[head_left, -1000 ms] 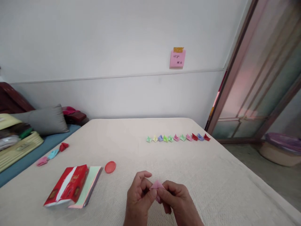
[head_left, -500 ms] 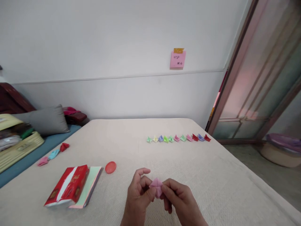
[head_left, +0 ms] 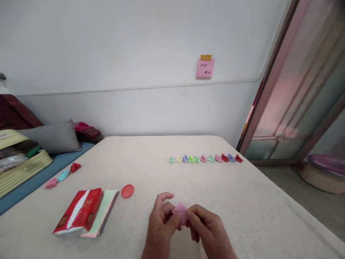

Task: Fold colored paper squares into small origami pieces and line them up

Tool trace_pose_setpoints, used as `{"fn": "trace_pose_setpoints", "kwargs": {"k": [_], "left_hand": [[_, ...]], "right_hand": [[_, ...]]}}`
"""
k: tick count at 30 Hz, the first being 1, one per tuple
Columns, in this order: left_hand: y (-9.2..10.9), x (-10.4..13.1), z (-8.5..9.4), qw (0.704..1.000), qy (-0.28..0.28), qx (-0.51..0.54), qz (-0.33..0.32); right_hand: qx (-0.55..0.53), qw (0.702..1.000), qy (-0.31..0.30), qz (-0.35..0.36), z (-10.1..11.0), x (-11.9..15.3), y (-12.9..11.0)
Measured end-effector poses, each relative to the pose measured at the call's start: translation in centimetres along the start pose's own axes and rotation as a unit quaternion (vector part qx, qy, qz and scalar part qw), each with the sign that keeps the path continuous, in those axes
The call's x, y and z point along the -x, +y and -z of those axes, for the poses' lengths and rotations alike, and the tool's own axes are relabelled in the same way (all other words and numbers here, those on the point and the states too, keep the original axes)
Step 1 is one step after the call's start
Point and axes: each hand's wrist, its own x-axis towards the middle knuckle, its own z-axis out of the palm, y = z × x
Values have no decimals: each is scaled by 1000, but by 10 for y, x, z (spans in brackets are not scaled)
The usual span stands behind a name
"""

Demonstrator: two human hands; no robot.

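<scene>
A small folded piece of pink paper (head_left: 180, 210) is held between both hands, low in the middle of the view above the cloth-covered table. My left hand (head_left: 164, 223) pinches its left side between thumb and fingers, with the index finger raised and curled. On the right side, my right hand (head_left: 204, 225) grips the paper's edge between thumb and index finger. The fingers hide part of its lower half. Beyond the hands, a row of small folded paper pieces (head_left: 203, 158) in green, yellow, blue, pink and red stands on the table.
Left of the hands lie a red tissue pack (head_left: 81, 208), a stack of coloured paper (head_left: 104, 212) partly under it, and a round red lid (head_left: 127, 191). Three folded papers (head_left: 64, 175) lie near the table's left edge. A white wall (head_left: 140, 111) stands behind.
The view has shifted slightly. Both hands keep hold of the pink paper, which has tilted a little between the fingers.
</scene>
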Motion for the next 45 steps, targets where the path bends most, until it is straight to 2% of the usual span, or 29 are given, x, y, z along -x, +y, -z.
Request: {"fn": "trace_pose_setpoints", "kwargs": {"k": [6, 12, 17, 21, 23, 24, 27, 29, 30, 31, 32, 34, 37, 39, 40, 42, 43, 45], "left_hand": [[5, 3, -2, 999, -15, -6, -34], [-3, 6, -1, 995, -34, -89, -43], [-9, 3, 1, 995, -44, -85, -42], [-10, 3, 0, 988, -16, -144, -60], [-11, 6, 0, 963, 10, -241, -116], [-12, 7, -1, 940, 20, -300, -163], [-21, 9, -1, 832, 31, -457, -315], [-28, 8, -2, 765, 20, -517, -384], [-30, 8, -2, 744, 6, -525, -413], [-31, 7, -2, 737, -7, -521, -431], [-31, 7, -2, 744, -16, -507, -434], [-27, 7, -2, 800, 1, -458, -387], [-16, 4, -1, 919, 72, -339, -187], [-10, 2, 0, 975, 81, -202, -41], [-9, 0, 0, 990, 70, -125, 14], [-8, -2, 1, 996, 43, 10, 76], [-9, -3, 1, 994, 36, 49, 91], [-11, -4, 0, 992, 33, 63, 109]], "right_hand": [[-54, 997, -36, -31, -2, -2, 2], [-62, 995, -59, -56, 2, -6, 7], [-20, 999, -24, -19, -4, -4, 4], [-66, 995, 28, -70, -7, -4, 3], [-114, 986, 61, -101, -4, -5, 3], [-135, 982, 72, -113, -1, -6, 3], [-169, 973, 64, -147, 3, -6, 4], [-170, 970, 50, -164, 3, -5, 4], [-170, 970, 45, -167, 2, -5, 3], [-168, 971, 42, -164, 0, -4, 3], [-164, 973, 40, -156, -1, -3, 2], [-150, 979, 42, -129, -2, -2, -1], [-120, 986, 74, -87, -1, -2, -2], [-104, 988, 75, -81, -1, -3, -1], [-99, 990, 66, -81, -1, -4, 1], [-98, 991, 38, -80, -3, -5, 5], [-99, 992, 32, -75, -4, -6, 7], [-95, 993, 34, -64, -4, -7, 11]]}}
